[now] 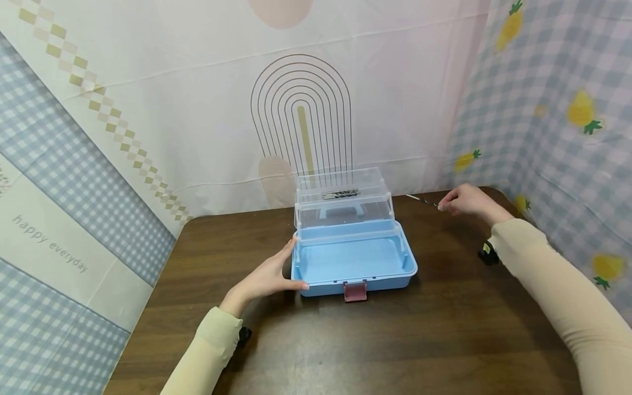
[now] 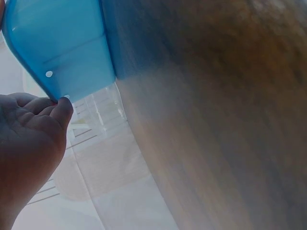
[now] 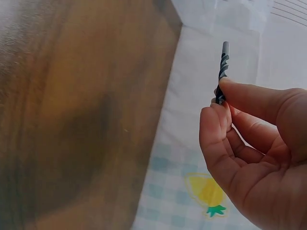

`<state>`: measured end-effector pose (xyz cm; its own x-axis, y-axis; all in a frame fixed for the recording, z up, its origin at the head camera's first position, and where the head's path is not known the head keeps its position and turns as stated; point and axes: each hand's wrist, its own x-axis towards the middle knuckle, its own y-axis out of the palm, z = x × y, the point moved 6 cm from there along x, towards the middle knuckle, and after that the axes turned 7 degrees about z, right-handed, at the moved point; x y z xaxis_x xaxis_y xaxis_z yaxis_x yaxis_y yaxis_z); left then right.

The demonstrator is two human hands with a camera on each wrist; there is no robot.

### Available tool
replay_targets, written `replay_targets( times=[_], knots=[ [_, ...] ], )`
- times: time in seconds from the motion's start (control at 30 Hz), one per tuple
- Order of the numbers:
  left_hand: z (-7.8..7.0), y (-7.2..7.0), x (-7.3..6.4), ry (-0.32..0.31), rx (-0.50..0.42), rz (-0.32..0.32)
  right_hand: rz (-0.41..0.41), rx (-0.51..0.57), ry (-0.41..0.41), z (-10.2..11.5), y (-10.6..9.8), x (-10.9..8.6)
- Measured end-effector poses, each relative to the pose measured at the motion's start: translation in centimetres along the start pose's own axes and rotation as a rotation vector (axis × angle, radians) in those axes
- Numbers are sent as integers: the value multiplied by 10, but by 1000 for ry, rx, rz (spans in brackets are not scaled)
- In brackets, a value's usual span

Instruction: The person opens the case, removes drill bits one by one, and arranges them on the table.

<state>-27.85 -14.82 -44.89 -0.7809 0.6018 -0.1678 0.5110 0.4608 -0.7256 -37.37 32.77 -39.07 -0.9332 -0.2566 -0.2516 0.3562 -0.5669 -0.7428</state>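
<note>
A light blue toolbox (image 1: 353, 258) stands on the table with its lid up and its clear trays raised. My left hand (image 1: 269, 277) holds the box by its left end, thumb at the front corner and fingers further back along the side. The left wrist view shows the fingertips at the blue rim. To the right of the box, my right hand (image 1: 466, 203) pinches a drill bit (image 3: 224, 62) between thumb and fingers, its smooth shank sticking out. More drill bits (image 1: 340, 193) lie in an upper clear tray (image 1: 316, 208). The box's bottom compartment is bare.
The brown wooden table (image 1: 345, 351) runs up to a white patterned cloth (image 1: 217, 137) behind the box. A checked cloth with pineapples (image 1: 553, 137) hangs close to the right arm. A mauve latch (image 1: 355, 292) hangs down at the box's front.
</note>
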Motion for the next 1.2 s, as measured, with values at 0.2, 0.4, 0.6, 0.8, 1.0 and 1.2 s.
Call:
replay_targets(
  times=[0.2,0.4,0.6,0.8,1.0,1.2],
  knots=[
    [-2,-1,1,4,-1,-1,-13,-8,24,-9,12,1],
    [-3,-1,1,3,-3,0,-7,-3,27,-15,26,2],
    [-3,-2,2,4,4,-1,1,20,46,-22,39,3],
    [-1,-3,2,-4,4,-3,-4,20,54,-25,50,4],
    [0,0,-1,-2,-13,1,-5,37,61,-30,62,4],
    [0,1,-1,-8,-7,7,29,75,74,-36,73,5]
  ],
)
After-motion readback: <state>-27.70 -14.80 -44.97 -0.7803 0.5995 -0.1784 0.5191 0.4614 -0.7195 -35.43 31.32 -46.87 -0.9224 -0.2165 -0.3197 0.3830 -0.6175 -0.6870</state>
